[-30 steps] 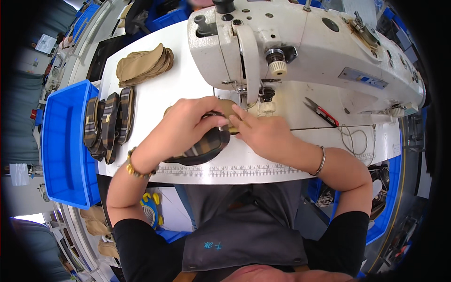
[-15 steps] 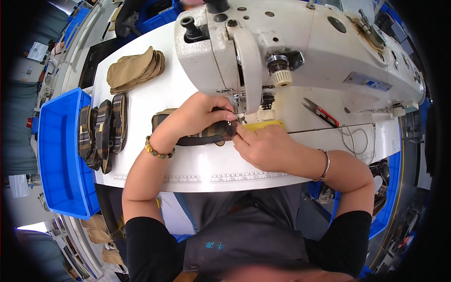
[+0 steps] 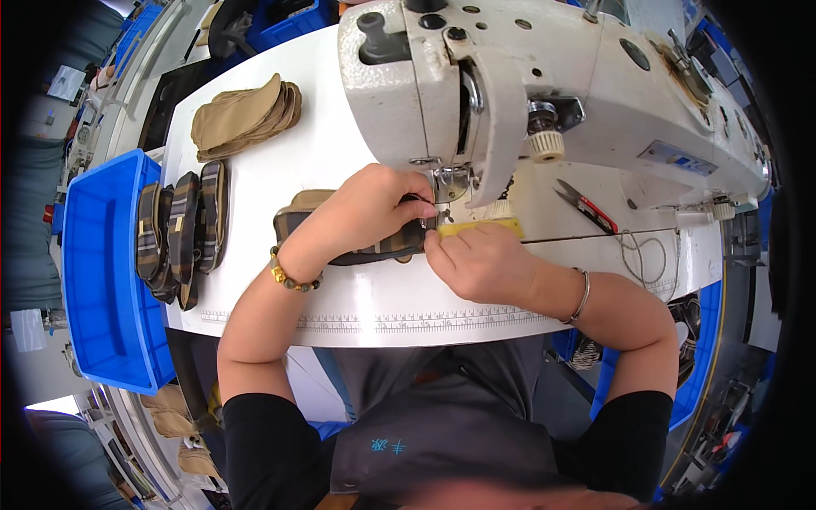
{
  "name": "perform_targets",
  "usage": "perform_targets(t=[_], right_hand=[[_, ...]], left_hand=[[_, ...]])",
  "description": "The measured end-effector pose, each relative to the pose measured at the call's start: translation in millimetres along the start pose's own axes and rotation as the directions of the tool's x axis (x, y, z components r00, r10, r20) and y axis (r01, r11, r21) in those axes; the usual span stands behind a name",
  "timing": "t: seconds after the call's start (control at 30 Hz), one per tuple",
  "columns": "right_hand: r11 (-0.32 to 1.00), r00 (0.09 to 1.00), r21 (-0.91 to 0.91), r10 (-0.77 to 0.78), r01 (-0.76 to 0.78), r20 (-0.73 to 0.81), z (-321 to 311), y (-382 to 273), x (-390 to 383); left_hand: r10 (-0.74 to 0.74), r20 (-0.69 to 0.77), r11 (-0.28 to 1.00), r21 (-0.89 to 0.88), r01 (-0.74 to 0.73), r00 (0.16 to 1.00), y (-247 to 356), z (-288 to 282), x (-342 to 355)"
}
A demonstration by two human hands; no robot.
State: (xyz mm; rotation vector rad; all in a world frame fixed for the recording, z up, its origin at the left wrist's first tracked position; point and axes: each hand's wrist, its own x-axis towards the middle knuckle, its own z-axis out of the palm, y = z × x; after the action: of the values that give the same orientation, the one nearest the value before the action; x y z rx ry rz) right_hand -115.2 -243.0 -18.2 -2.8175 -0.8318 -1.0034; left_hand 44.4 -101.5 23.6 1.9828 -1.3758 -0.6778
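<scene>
The left hand's (image 3: 374, 202) fingers pinch the plaid pouch's (image 3: 378, 245) end, its body lying beneath them; the right hand's (image 3: 483, 262) fingers curl beside that end, their grip unclear. A yellow strip (image 3: 481, 227) lies just beyond.

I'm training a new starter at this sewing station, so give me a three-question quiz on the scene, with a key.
1. True or false: the red-handled snips lie on the white table, apart from both hands.

2. Which thing does the left hand have hold of?
A) the blue bin
B) the plaid piece
C) the stack of tan pieces

3. Fill in the colour: the flat strip beside the right hand is ____.

Key: 1. True. 2. B. 3. Yellow.
</scene>
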Motion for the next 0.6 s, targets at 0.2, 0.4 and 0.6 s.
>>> perform_targets(t=[0.2,0.4,0.6], right_hand=[[0.999,0.984,-0.034,0.041,-0.036,0.174,-9.0,-10.1,-2.1],[0.999,0.988,0.029,0.018,-0.022,0.155,-9.8,-8.4,-2.9],[0.999,0.990,0.012,0.040,-0.042,0.138,-12.3,-7.9,-2.1]], left_hand=[[0.111,-0.052,0.990,0.093,-0.106,0.992,1.9,-4.0,-4.6],[0.108,-0.134,0.980,0.179,-0.083,0.985,6.1,0.7,-6.0],[0.128,-0.174,0.961,0.265,-0.079,0.976,1.3,5.0,-4.5]])
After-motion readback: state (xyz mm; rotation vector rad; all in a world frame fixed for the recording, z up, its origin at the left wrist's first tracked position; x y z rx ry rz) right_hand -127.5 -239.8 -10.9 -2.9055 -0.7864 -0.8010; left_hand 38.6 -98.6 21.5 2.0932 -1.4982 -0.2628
